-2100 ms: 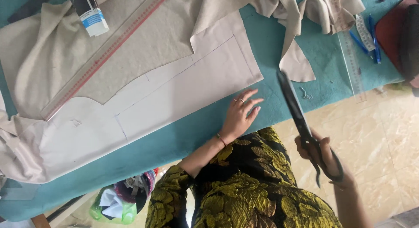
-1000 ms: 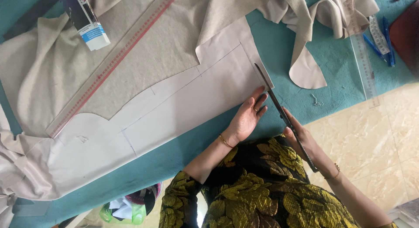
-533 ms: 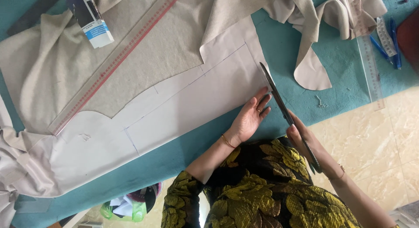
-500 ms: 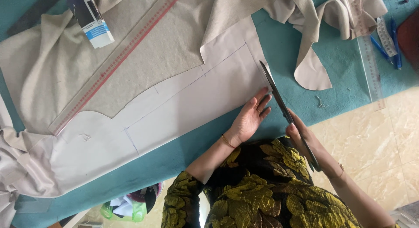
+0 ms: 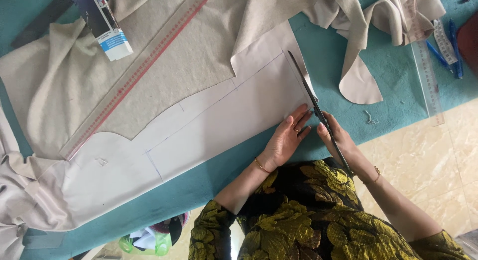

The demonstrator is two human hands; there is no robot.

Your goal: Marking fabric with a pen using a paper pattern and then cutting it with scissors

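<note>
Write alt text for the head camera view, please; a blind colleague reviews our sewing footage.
A person's right hand holds long scissors along the edge of a pale fabric piece on a teal table, while the left hand presses the fabric flat. A long clear ruler lies across beige cloth farther up.

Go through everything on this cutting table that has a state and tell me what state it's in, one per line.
Scissors: held in right hand, blades along the paper's right edge.
Paper pattern: lying flat, pressed down by left hand.
Beige fabric: spread out, bunched at the left end.
Long ruler: lying flat, diagonal on the fabric.
Clear ruler: flat on the teal mat.
Blue pens: lying loose.
</note>
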